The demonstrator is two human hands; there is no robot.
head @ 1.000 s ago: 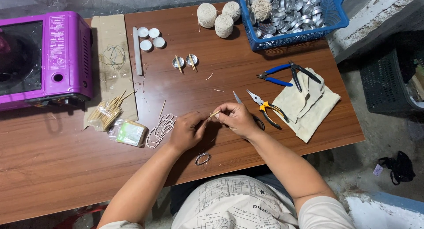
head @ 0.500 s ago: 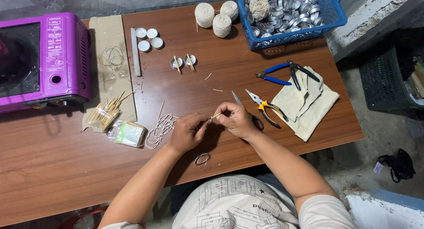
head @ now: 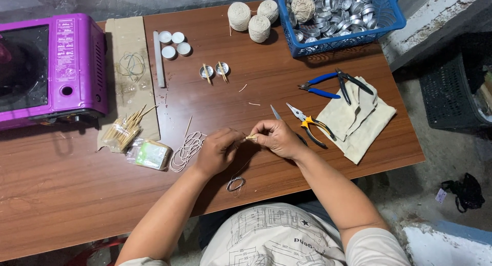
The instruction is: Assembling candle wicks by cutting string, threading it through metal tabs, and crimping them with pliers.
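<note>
My left hand [head: 218, 151] and my right hand [head: 277, 138] meet over the front middle of the brown table [head: 66, 204]. Between their fingertips they pinch a short pale wooden stick [head: 251, 137] with thin string on it. A strand of string runs down from the hands to a small coil [head: 235, 183] near the table's front edge. A loose bundle of white string [head: 187, 149] lies just left of my left hand. Yellow-handled pliers [head: 309, 125] lie right of my right hand, touching nothing I hold.
A purple tabletop stove [head: 48, 68] stands at the left. Wooden sticks [head: 123, 131], a small packet [head: 150, 154], white cups [head: 173, 43], two metal cups [head: 214, 70], three string balls [head: 254, 17], a blue basket [head: 353, 36] of metal cups, blue pliers [head: 333, 84] and a cloth [head: 356, 120] lie about.
Both hands stay together at the same spot on the stick. Only small finger movement shows; the view has shifted slightly.
</note>
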